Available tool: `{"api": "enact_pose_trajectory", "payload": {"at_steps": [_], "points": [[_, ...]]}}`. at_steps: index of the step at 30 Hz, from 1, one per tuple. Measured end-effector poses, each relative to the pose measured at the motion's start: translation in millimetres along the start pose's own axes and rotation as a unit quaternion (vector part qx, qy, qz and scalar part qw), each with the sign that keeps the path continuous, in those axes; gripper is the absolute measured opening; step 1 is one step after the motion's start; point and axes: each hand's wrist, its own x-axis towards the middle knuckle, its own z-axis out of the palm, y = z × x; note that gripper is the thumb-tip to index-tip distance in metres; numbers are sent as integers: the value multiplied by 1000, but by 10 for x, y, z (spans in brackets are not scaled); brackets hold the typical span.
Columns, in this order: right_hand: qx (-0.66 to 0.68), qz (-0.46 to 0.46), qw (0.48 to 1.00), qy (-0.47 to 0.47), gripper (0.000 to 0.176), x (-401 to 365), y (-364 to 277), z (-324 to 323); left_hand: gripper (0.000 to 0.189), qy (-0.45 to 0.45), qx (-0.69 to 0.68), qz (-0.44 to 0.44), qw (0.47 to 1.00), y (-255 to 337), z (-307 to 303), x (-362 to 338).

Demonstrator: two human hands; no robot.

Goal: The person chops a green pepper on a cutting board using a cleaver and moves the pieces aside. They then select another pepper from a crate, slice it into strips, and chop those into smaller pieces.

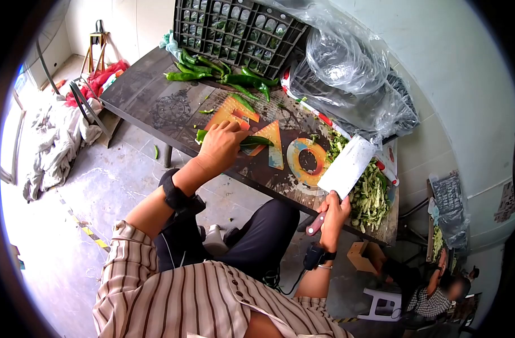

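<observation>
My left hand (221,145) is closed over a long green chili pepper (256,141), which lies across the painted letters on the dark table (164,101). The pepper's stem end pokes out to the left of my fingers and its tip to the right. In my right hand (333,214) is a cleaver (347,167), gripped by its brown handle. Its broad blade points away from me, over the right part of the table. Beside the blade lies a heap of chopped green pepper (371,198). Whole green peppers (198,70) are piled at the far side.
A black plastic crate (235,34) tilts at the table's back, with clear plastic bags (347,56) to its right. Crumpled cloth (57,143) lies on the floor at left. Another person (432,298) sits at lower right near a white stool (380,304).
</observation>
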Motion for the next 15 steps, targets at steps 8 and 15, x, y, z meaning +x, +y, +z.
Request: {"api": "enact_pose_trajectory", "payload": {"at_steps": [8, 15], "points": [[-3, 1, 1000, 0, 10, 14, 17, -12, 41, -26, -17, -16, 999, 15, 49, -25], [-4, -1, 1000, -6, 9, 11, 13, -16, 38, -2, -1, -1, 1000, 25, 47, -13]]}}
